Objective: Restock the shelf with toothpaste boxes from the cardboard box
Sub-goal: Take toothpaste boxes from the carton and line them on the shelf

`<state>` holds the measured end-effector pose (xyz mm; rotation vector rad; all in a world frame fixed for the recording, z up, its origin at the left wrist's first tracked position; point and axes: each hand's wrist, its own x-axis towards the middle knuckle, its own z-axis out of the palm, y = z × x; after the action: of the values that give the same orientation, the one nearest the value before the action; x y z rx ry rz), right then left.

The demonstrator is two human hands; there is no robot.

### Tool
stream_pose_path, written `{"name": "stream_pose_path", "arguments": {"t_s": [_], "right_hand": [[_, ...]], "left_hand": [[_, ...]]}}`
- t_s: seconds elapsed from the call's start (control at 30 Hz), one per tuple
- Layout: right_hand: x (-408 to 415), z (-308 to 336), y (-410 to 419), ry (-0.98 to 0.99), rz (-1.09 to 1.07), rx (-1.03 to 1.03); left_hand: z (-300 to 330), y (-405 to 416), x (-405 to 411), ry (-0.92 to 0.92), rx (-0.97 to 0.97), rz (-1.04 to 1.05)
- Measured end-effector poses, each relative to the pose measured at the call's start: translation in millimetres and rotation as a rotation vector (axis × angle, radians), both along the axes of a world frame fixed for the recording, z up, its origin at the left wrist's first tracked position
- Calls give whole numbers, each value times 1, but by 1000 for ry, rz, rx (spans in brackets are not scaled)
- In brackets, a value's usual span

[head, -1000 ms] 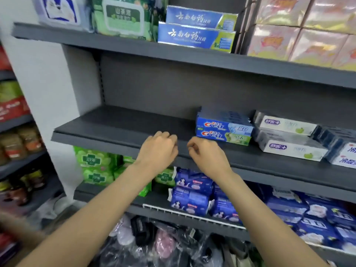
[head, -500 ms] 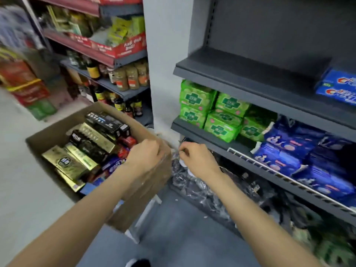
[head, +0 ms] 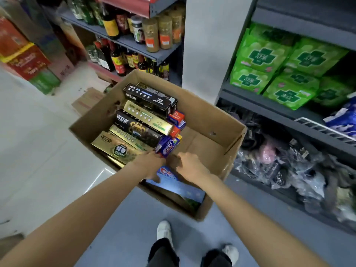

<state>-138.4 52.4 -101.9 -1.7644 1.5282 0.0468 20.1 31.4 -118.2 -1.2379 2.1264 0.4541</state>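
Observation:
An open cardboard box (head: 210,112) stands on the floor before the shelf. Inside it lie several black and gold toothpaste boxes (head: 142,122) stacked on the left, with small red and blue ones (head: 176,120) beside them. A blue toothpaste box (head: 174,181) lies flat at the near end, and another blue one (head: 166,145) is tilted up just beyond my hands. My left hand (head: 151,164) reaches into the box, its fingers over the end of the flat blue box; whether they grip it is hidden. Beside it hovers my right hand (head: 189,166), loosely curled and holding nothing.
The grey shelf unit (head: 269,101) on the right carries green packs (head: 264,56) and blue packs (head: 344,116); dark bagged goods (head: 279,160) fill its bottom. Sauce bottles (head: 152,33) line the shelves behind the box. My feet (head: 163,230) stand just before the box.
My view swung from the toothpaste shelf down to the cardboard box. Both hands dropped from the shelf edge into the box's near end, the left now on a blue box.

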Motion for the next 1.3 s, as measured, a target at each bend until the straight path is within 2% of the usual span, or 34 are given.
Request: {"name": "stream_pose_path", "arguments": {"t_s": [0.13,0.27,0.37,0.5,0.63,0.7,0.9,1.07,1.1,1.17,1.3], "right_hand": [[21,-44,12,73,53,214],[26,-68,21,136,77,273],[27,-74,21,177,46,255],[20,-67,5,159,-139,330],[-3,-57,-9,-24,-522,296],[-10,-52,-11,-114,-638,242],[-18,-20,-11,-219,-729,37],[-26,2,-13,-294,-764,-50],[-28,4,-13,-351,-798,-49],[-32,14,-13,-483,-867,-38],[-39,39,-10,-666,-935,-9]], "left_hand": [[-19,2,17,-95,-111,-200],[-27,-1,19,-76,-143,-168],[-29,-1,20,38,-168,-123],[-20,-10,23,223,-179,117],[-23,-13,14,209,-244,85],[-28,-14,2,177,-192,18],[-48,-20,-39,55,188,-169],[-55,-17,-51,-36,221,-130],[-56,-18,-50,-2,187,-66],[-55,-23,-44,179,145,158],[-31,-31,-36,735,234,689]]}}
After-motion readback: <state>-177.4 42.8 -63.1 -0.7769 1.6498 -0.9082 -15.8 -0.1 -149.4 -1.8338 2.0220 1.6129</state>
